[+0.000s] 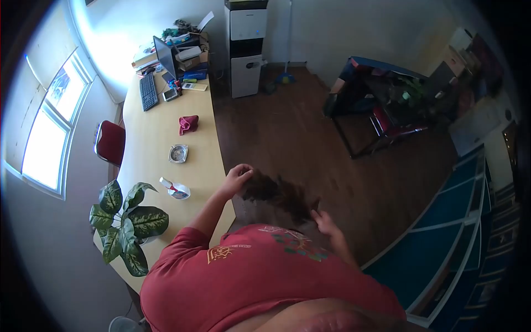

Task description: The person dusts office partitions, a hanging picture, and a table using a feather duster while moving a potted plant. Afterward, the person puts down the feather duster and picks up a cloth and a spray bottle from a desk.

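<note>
My left hand [238, 174] is raised beside the edge of the long beige desk [202, 166], its fingers closed on one end of a dark brown cloth [276, 196]. My right hand [326, 222] grips the other end, lower and to the right. The cloth hangs blurred between both hands, over the wooden floor. My red shirt [260, 276] fills the bottom of the view.
The desk carries a red rag [188, 124], an ashtray [178, 153], a small spray bottle [172, 187], a keyboard [148, 91] and a monitor [165, 57]. A potted plant [127, 221] stands at its near end. A red chair [110, 142], a water dispenser [246, 47], a dark table [381, 105] and blue shelving [464, 221] surround the floor.
</note>
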The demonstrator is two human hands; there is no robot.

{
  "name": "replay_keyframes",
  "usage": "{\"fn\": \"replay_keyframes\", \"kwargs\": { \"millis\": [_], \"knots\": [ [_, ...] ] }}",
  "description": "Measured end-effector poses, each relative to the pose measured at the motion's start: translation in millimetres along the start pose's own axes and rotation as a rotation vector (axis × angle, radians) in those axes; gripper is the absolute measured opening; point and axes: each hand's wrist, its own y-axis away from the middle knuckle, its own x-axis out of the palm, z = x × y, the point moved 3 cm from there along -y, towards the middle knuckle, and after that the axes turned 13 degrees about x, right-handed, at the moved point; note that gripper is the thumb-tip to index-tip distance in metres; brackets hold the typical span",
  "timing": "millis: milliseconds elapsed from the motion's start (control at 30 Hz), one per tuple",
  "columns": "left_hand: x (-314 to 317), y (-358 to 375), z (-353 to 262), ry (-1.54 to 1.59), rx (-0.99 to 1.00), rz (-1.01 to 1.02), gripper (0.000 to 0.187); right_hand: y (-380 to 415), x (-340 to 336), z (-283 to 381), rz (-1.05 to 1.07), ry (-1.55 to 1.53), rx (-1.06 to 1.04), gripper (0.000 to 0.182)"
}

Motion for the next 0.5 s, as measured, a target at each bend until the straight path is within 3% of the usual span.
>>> {"fn": "replay_keyframes", "kwargs": {
  "millis": [133,200,267,367,500],
  "knots": [
    [-9.1,-67.5,-2.2,-0.053,0.057,0.018,0.02,-89.5,-25.2,4.5,0.116,-0.131,-0.097,0.047],
    [-14.1,-98.9,4.1,-0.111,0.04,-0.001,0.02,-145.4,-46.3,1.8,0.186,-0.074,-0.032,0.047],
    [-18.8,-122.2,12.8,-0.299,0.134,-0.068,0.023,-179.2,-68.2,42.1,0.24,-0.014,-0.059,0.047],
    [-15.8,-140.4,-0.9,-0.1,-0.082,-0.269,0.023,-247.0,-101.6,94.6,0.342,0.106,-0.112,0.046],
    [-28.1,-163.0,4.6,-0.09,-0.04,-0.441,0.024,-317.4,-117.8,170.3,0.611,0.182,-0.166,0.04]
  ]
}}
